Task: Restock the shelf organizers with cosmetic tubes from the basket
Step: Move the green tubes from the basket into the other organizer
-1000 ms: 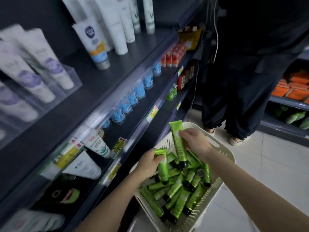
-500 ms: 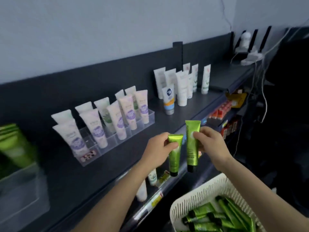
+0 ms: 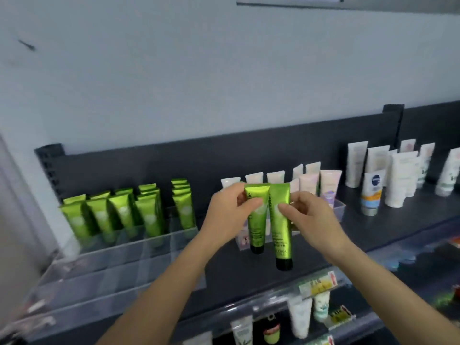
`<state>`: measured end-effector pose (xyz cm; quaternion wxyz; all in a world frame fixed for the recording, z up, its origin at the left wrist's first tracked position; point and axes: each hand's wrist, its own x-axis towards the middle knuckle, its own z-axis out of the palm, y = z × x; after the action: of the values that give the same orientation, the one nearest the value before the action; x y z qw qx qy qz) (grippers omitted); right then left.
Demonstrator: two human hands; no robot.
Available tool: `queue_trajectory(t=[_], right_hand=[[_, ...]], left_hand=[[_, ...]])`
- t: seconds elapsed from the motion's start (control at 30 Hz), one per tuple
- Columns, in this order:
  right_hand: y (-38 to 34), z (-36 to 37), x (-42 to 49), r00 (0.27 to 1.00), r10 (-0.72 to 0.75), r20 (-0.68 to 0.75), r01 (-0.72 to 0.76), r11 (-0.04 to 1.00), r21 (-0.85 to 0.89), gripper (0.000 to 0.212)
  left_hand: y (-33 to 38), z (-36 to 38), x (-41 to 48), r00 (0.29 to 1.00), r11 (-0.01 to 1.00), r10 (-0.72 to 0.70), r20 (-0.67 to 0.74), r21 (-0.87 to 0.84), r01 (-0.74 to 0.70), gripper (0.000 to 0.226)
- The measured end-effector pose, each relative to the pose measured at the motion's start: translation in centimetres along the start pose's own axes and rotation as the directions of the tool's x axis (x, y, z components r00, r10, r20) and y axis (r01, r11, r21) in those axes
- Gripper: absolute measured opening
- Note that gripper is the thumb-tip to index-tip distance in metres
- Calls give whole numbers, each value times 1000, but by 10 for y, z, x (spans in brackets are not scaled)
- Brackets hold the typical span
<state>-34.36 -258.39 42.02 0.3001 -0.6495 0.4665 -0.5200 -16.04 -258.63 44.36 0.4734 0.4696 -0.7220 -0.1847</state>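
My left hand [image 3: 230, 215] pinches a green tube [image 3: 256, 230] near its crimped top, black cap hanging down. Right beside it, my right hand [image 3: 313, 220] pinches a second, slightly longer green tube [image 3: 280, 230] the same way. Both tubes hang upright above the dark top shelf [image 3: 373, 227]. To the left stands a clear acrylic organizer [image 3: 119, 255] with several matching green tubes [image 3: 124, 215] standing in its back rows; its front rows hold nothing. The basket is out of view.
Behind my hands a smaller clear organizer [image 3: 338, 207] holds pale pink and white tubes. More white tubes [image 3: 398, 175] stand loose at the right. A lower shelf [image 3: 318, 312] with price tags and small tubes runs below. The wall is grey.
My view swung up and left from the basket to the top shelf. Both hands lifted their green tubes and carried them left, closer together, towards the green organizer.
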Motion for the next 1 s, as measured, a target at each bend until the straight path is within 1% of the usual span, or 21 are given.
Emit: queue_trajectory(t=[0.07, 0.13, 0.2, 0.27, 0.33, 0.37, 0.43, 0.5, 0.6, 0.73, 0.83, 0.9, 1.0], right_hand=[[-13, 25, 3, 998, -18, 65, 17, 1000, 8, 11], [-24, 48, 6, 994, -36, 100, 32, 999, 38, 16], [-33, 70, 10, 992, -42, 121, 38, 999, 28, 21], [-40, 89, 13, 989, -44, 142, 41, 999, 24, 24], [-46, 107, 15, 985, -43, 168, 32, 997, 71, 15], [-50, 116, 16, 981, -40, 192, 18, 994, 111, 14], [-57, 134, 19, 972, -35, 234, -3, 987, 161, 26], [-64, 152, 24, 967, -42, 252, 1, 987, 161, 28], [-75, 176, 29, 961, -55, 270, 14, 988, 152, 26], [-82, 197, 34, 964, -44, 263, 6, 990, 144, 16], [-84, 204, 37, 968, -41, 247, 8, 991, 135, 13], [-84, 207, 40, 967, -43, 250, 5, 989, 149, 12], [-85, 210, 45, 958, -62, 281, 15, 986, 164, 13]], left_hand=[[-7, -36, -6, 998, 997, 7, -66, 75, -2, 26], [-15, -70, -10, 989, 986, 11, -147, 168, 14, 36], [-23, -102, -15, 976, 971, 28, -218, 236, 25, 40], [-33, -132, -20, 961, 960, 20, -276, 273, 58, 42], [-45, -160, -26, 947, 953, -15, -320, 281, 110, 41], [-50, -173, -29, 941, 949, -27, -338, 288, 131, 38], [-59, -193, -33, 928, 930, -44, -371, 325, 174, 38], [-68, -207, -35, 922, 915, -55, -384, 351, 201, 38], [-91, -221, -32, 924, 904, -109, -367, 350, 246, 31], [-126, -229, -24, 926, 912, -187, -328, 293, 288, 15], [-145, -228, -20, 916, 920, -233, -326, 232, 316, 7], [-154, -225, -19, 913, 922, -252, -320, 207, 327, 10], [-165, -221, -17, 913, 906, -288, -289, 225, 358, 21]])
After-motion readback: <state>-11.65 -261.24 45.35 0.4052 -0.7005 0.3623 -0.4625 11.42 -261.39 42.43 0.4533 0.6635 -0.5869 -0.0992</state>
